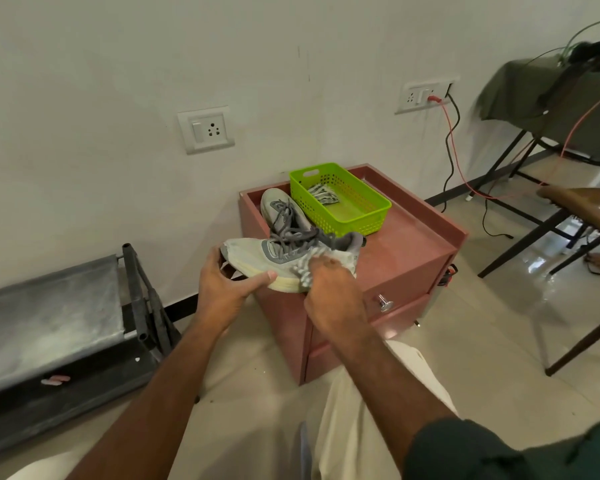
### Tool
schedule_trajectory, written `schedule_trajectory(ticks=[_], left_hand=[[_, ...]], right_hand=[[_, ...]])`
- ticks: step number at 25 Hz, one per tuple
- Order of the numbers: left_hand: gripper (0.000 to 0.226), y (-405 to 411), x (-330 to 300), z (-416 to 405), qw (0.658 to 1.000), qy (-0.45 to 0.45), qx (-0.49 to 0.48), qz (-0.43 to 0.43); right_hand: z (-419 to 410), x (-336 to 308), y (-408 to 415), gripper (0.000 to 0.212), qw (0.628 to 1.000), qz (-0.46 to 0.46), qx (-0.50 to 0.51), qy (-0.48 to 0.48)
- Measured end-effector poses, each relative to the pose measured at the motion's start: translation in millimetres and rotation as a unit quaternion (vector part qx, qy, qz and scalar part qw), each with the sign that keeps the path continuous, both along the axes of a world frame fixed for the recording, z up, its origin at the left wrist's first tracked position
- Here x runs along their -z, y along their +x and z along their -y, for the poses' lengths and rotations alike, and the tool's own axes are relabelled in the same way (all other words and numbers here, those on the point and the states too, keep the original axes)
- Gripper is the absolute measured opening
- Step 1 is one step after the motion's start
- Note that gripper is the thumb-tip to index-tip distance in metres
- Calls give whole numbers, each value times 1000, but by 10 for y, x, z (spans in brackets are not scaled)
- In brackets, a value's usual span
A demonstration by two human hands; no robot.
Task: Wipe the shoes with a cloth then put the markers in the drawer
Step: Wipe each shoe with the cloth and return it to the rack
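At the cabinet's [413,251] front left corner, the left hand [222,282] grips the shoe [291,256] by its toe; the right hand [329,289] clutches the cloth [305,275] against its side. Light, soft-topped shoe; the stiff sole gives the firmest hold

Pale grey-white shoes [291,258] with dark grey laces, striped grey-white cloth [303,275], lime-green basket [340,199], reddish-brown cabinet [406,251].

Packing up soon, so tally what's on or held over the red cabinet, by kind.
Shoes: 2, one held, one lying behind
Cloths: 2, one in the right hand, one in the basket
Baskets: 1
Total: 5
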State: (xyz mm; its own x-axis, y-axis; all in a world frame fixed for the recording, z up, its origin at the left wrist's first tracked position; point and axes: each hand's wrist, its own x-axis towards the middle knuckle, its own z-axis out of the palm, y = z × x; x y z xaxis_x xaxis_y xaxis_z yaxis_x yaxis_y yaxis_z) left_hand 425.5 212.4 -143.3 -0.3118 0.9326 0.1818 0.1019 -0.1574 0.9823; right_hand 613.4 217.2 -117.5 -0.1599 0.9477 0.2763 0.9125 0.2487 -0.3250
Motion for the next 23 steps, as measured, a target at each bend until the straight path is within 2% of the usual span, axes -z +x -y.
schedule_trajectory(ticks=[1,3,4,5,6,7,8,10,11,13,15,16,17,19,20,21,23], left_hand=[[79,5,-19,8,1000,2,10,-18],[81,-12,-20,20,999,6,22,-40],[81,-23,-11,24,999,5,24,-42],[82,-24,-6,31,999,4,28,-43],[83,-23,1,40,998,4,31,-46],[84,-30,7,57,998,5,32,-50],[84,-49,15,64,998,5,29,-52],[84,-83,34,70,999,2,25,-47],[85,-91,42,70,999,3,27,-47],[87,-79,55,67,998,4,27,-49],[89,-70,71,77,999,2,22,-44],[90,-68,76,89,999,1,22,-42],[91,-68,80,101,999,-1,23,-44],[93,-76,101,109,998,-7,27,-49],[93,-88,110,112,998,-8,26,-51],[94,-101,109,110,998,-9,24,-50],[94,-110,131,102,999,-12,14,-35]], right_hand=[[13,-9,-44,43,999,-13,-47,3],[47,-76,-54,43,984,-120,-127,-29],[34,-117,-14,40,961,-219,-143,-94],[23,-169,42,33,915,-340,-137,-167],[-5,-172,132,27,869,-441,-104,-198],[-35,-157,232,22,844,-504,-59,-176],[-83,-130,316,21,860,-498,-24,-112],[-105,-71,438,31,936,-350,27,18],[-61,-52,407,38,961,-273,35,27],[42,-29,233,44,987,-161,-2,-17],[116,-76,3,41,992,-101,-68,-42],[131,-87,-68,39,985,-126,-98,-69],[120,-131,-96,35,963,-213,-119,-118],[103,-201,-39,25,855,-460,-110,-212],[94,-192,25,24,814,-542,-78,-195],[77,-194,99,24,821,-551,-40,-146],[65,-152,256,36,919,-390,51,-14]])
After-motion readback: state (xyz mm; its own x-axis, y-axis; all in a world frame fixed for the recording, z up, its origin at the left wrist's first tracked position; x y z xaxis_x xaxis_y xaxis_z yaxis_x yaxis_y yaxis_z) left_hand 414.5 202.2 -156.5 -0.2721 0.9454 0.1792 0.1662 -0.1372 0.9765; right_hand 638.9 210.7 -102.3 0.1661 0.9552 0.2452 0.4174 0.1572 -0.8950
